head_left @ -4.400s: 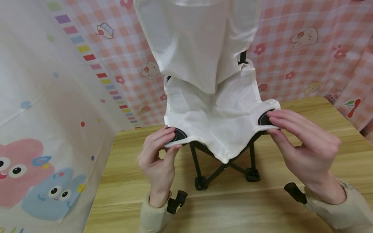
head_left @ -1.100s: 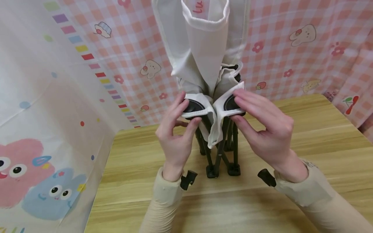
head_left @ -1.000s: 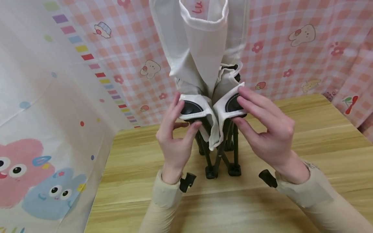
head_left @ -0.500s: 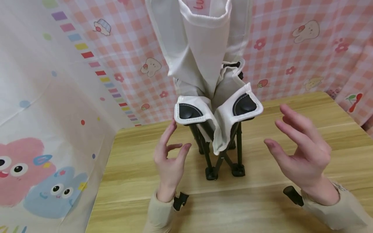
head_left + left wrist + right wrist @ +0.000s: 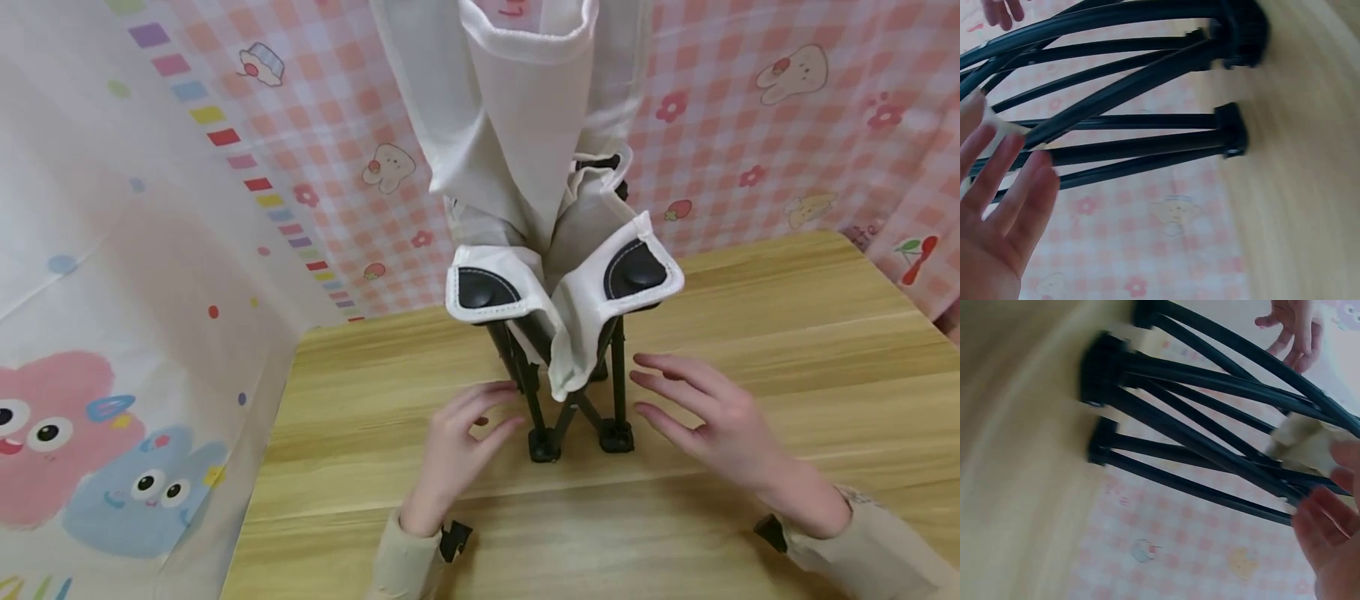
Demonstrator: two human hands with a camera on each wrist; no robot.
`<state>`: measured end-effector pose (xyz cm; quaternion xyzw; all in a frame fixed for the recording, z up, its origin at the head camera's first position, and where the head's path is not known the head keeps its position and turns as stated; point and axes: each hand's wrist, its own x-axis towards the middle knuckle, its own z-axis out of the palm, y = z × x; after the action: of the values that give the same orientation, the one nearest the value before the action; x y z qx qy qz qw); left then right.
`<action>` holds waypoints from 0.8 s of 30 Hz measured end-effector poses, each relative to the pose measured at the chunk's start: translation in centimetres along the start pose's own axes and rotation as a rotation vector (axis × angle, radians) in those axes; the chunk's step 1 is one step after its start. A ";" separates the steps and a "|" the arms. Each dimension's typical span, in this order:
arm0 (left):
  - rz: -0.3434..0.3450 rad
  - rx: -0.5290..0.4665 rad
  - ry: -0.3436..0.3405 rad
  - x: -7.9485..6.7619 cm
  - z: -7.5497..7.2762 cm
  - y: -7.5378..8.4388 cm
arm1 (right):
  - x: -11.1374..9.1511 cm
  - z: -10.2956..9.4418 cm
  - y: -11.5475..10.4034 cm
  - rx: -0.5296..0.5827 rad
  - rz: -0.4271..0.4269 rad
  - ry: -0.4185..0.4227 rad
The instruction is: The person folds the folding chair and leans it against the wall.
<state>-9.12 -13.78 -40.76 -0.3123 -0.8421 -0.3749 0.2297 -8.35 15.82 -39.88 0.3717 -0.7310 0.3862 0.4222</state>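
Note:
A small white folding chair (image 5: 536, 125) stands partly folded on the wooden table, its seat creased down the middle and black patches on the two front corners. Its thin black legs (image 5: 1141, 147) cross and end in black feet (image 5: 617, 436). My left hand (image 5: 465, 446) is beside the legs on the left, fingers spread and holding nothing. On the other side, my right hand (image 5: 708, 417) is level with the legs, its fingers loosely bent toward them. Both wrist views show fingers close by the leg tubes. The top of the backrest is cut off in the head view.
The wooden table (image 5: 360, 467) runs beneath the chair. Behind it hangs a pink checked cloth (image 5: 720, 150), and a white cloth with cartoon figures (image 5: 112, 450) hangs at the left. Black wrist mounts sit at both sleeves.
Both hands pushed the seat corners together, folding the chair narrower, then let go. Since half a second ago they have moved inward and now flank the legs; the corners have spread slightly.

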 end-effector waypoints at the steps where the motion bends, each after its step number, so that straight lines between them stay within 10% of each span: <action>1: 0.015 0.029 -0.043 -0.2 0.2 -0.2 | -0.6 0.1 0.3 -0.021 0.005 -0.052; 24: 0.031 0.267 -0.558 -2.4 2.7 -2.6 | -5.5 1.3 1.6 -0.151 0.221 -0.700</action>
<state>-9.64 -13.91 -45.14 -0.3829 -0.9097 -0.1572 0.0343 -8.10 16.51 -45.75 0.3679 -0.8933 0.2238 0.1288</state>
